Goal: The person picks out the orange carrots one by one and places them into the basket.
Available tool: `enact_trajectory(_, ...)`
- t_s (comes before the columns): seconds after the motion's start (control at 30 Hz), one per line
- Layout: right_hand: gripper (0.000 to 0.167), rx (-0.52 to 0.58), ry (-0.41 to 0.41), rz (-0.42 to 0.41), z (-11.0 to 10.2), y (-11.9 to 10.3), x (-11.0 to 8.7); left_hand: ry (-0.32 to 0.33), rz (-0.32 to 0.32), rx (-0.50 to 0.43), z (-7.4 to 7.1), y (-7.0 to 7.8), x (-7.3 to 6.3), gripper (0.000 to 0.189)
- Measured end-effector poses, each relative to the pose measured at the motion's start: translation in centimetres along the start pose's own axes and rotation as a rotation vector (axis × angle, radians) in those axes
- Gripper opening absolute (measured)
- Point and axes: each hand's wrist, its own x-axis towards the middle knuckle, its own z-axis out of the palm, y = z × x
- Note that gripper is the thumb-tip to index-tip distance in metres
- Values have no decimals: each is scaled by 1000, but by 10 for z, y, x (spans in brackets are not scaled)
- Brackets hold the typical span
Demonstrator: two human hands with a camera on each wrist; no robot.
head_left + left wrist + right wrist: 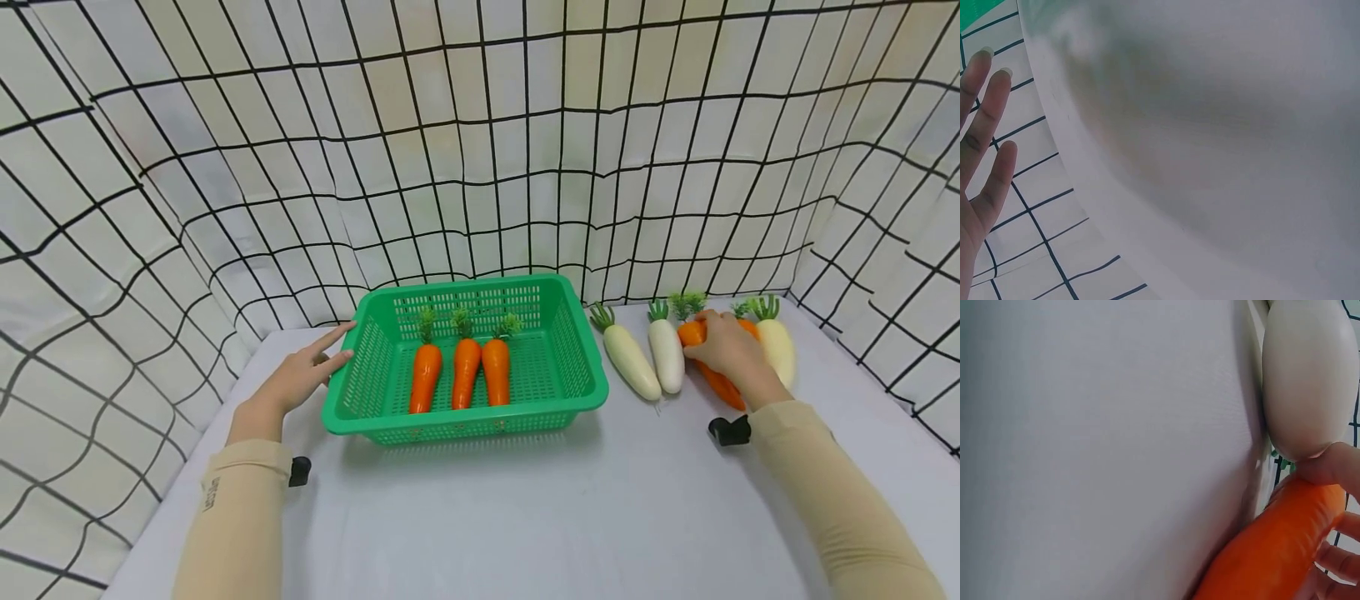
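Note:
My left hand (292, 379) has its fingers straight at the left rim of a green plastic basket (480, 422); fingers and thumb are spread. Inside the basket lie three orange carrots (466, 371) with leafy green tops pointing away from me. On the right, my right hand (733, 348) pinches an orange carrot (723, 387) near its top, thumb on one side and fingers on the other. In the right wrist view this carrot (1272, 550) lies beside a white radish (1310, 375), with the thumb between them.
Two white radishes (632, 362) lie between the basket and the gripped carrot. Past my right hand are another carrot (748, 327), partly hidden, and a third radish (780, 350). Black-grid white cloth (495, 142) walls the white table (480, 517) at back and sides.

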Motion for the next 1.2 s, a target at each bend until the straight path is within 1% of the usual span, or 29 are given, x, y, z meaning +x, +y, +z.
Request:
enact_trajectory(0.13, 72, 63, 74, -6, -2, 0, -5, 0, 2, 0, 1, 0, 1, 69)
enact_trajectory(0.27, 72, 130, 141, 7, -8, 0, -12, 0, 6, -5, 1, 1, 2, 70)
enact_trajectory(0.4, 71, 197, 178, -2, -13, 0, -17, -2, 2, -17, 2, 2, 2, 70)
enact_trajectory(0.5, 71, 220, 205, -25, -16, 0, -19, -3, -2, -17, 3, 1, 1, 70)
enact_trajectory(0.6, 72, 261, 230, -28, -20, -2, -20, -2, -1, -12, 3, 1, 1, 70)
enact_trajectory(0.67, 73, 309, 234, -27, -24, -5, -21, -2, 1, -10, 2, 1, 1, 70)
enact_trajectory(0.8, 77, 413, 218, -40, -35, -14, -23, -2, 0, -2, -1, 1, 0, 70)
enact_trajectory(0.93, 78, 448, 204, -69, -46, -24, -25, -4, -4, 2, -1, 0, 0, 70)
enact_trajectory(1.07, 79, 472, 188, -78, -55, -35, -26, -5, -9, -3, 1, -1, 0, 71)
enact_trajectory(1.2, 81, 537, 157, -97, -64, -49, -26, -2, -8, -10, 1, -1, 1, 70)
